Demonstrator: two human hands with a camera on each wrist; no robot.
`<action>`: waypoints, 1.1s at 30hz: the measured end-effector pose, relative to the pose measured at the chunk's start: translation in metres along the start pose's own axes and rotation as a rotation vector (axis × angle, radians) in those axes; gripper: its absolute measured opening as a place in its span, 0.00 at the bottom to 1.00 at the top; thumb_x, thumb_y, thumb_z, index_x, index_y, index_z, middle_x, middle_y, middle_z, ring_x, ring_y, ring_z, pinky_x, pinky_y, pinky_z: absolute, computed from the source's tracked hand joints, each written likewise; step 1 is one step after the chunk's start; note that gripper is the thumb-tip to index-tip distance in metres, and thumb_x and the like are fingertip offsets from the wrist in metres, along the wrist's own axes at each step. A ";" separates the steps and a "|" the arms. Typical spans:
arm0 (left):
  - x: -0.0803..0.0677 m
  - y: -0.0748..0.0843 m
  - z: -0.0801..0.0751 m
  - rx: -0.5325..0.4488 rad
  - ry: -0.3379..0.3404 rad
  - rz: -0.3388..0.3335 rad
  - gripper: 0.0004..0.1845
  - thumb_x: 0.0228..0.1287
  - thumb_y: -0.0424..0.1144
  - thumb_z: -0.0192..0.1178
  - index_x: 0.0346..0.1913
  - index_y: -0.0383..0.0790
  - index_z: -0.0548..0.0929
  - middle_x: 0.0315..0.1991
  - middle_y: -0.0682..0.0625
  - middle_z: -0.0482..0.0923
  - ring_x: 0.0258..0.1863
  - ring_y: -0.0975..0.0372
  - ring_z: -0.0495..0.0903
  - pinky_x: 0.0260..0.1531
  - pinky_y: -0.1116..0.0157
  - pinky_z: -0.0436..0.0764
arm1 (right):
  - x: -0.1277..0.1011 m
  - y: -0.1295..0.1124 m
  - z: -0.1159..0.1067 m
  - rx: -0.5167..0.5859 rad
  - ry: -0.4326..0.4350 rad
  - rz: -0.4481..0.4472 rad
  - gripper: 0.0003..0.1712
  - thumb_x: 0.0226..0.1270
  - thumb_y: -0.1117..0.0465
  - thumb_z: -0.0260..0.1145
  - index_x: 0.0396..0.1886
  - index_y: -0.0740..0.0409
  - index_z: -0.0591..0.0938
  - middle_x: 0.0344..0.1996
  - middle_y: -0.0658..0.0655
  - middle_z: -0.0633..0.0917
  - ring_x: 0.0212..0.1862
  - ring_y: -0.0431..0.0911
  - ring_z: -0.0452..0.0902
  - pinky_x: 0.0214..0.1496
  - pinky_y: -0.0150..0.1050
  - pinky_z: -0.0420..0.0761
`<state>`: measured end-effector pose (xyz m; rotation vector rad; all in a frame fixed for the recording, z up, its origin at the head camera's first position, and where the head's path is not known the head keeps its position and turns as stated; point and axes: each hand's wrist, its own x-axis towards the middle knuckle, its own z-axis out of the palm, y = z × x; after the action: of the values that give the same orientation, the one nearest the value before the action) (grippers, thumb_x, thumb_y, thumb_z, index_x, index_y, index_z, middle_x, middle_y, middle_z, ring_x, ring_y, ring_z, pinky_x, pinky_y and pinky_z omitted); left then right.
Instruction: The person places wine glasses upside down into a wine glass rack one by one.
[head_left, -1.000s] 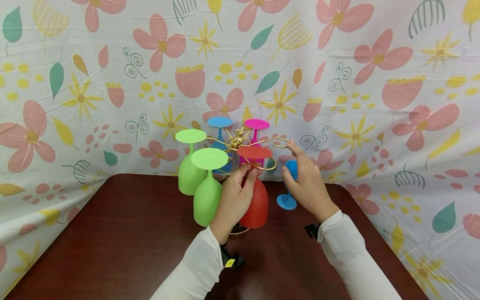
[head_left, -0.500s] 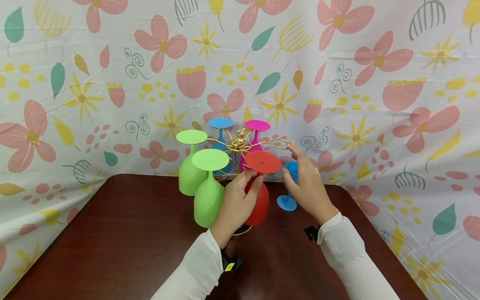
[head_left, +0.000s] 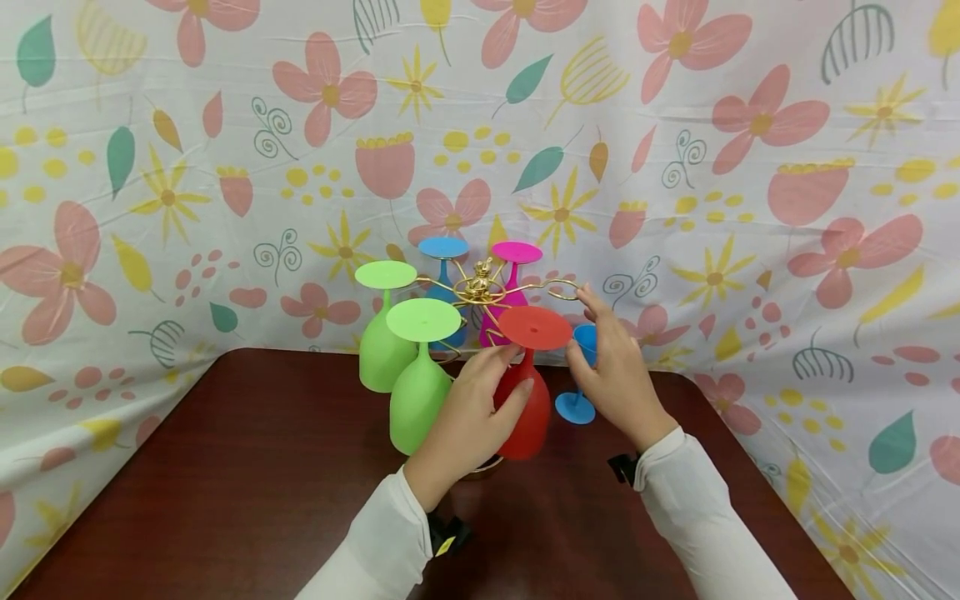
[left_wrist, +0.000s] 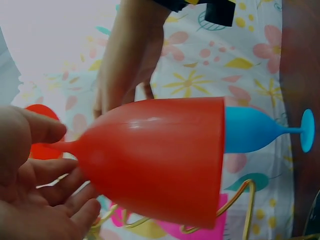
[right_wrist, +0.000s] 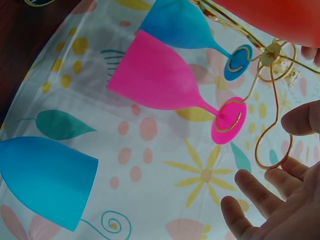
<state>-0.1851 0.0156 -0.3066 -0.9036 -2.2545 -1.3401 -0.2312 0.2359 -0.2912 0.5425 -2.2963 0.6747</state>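
Observation:
A red goblet (head_left: 528, 417) hangs upside down at the front right of a gold rack (head_left: 480, 287); its foot covers the loop there. My left hand (head_left: 468, 412) is beside it. In the left wrist view, the thumb and spread fingers (left_wrist: 65, 187) lie loosely on either side of the stem of the red goblet (left_wrist: 155, 160), without a grip. My right hand (head_left: 622, 371) touches a bare gold loop (head_left: 564, 289) with its fingertips. In the right wrist view, the thumb (right_wrist: 302, 120) stands apart from that loop (right_wrist: 257, 152).
Two green goblets (head_left: 417, 400), a blue goblet (head_left: 442, 247) and a pink goblet (head_left: 516, 253) also hang inverted on the rack. Another blue goblet (head_left: 576, 407) stands upright on the dark table (head_left: 247, 467), behind the right hand. A flowered cloth (head_left: 480, 108) rises behind.
The red goblet's foot has shifted right and nearer, over its loop. My left hand has loosened from the stem and dropped slightly. The right hand has stayed at the bare loop.

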 end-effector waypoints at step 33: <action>0.014 0.062 -0.140 0.207 -0.185 0.170 0.24 0.71 0.47 0.57 0.67 0.46 0.75 0.62 0.57 0.74 0.60 0.65 0.71 0.57 0.59 0.74 | 0.000 -0.001 -0.002 0.009 -0.028 0.026 0.40 0.69 0.61 0.61 0.77 0.46 0.57 0.75 0.48 0.59 0.65 0.56 0.69 0.59 0.75 0.58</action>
<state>-0.1544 -0.0813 -0.1910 -1.1553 -2.3371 -0.9650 -0.2294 0.2363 -0.2899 0.5299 -2.3317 0.6939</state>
